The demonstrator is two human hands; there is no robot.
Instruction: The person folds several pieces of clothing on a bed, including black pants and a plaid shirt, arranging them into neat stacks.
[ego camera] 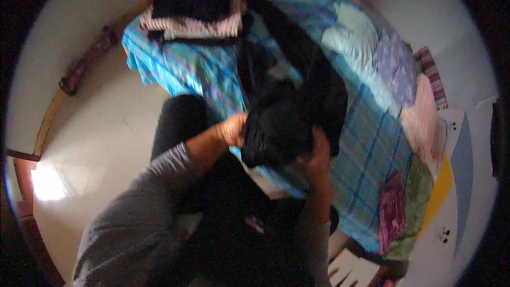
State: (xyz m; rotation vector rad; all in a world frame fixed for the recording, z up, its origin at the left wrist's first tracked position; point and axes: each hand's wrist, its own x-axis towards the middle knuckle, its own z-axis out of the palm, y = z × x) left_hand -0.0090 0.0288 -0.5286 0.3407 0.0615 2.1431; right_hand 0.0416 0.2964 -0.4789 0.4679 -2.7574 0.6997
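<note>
A black garment (275, 127), apparently trousers with two long legs, stretches from my lap across the bed. My left hand (234, 129) grips its near left edge. Against its right side rests my right hand (318, 151), blurred; its fingertips partly merge with the dark cloth, and the thumb side looks curled round the edge. Beyond, at the upper left of the bed, lies a pile of folded clothes: a black piece (191, 0) on top, a pink patterned one (195, 26) under it.
A blue checked bedsheet (366, 147) covers the bed. Along the wall side lie a pale green cloth (354, 32), a lavender one (394, 67), a pink one (420, 115) and a maroon one (391, 211). Tiled floor (111, 127) spreads at left, with a rolled dark cloth (87, 59) by the wall.
</note>
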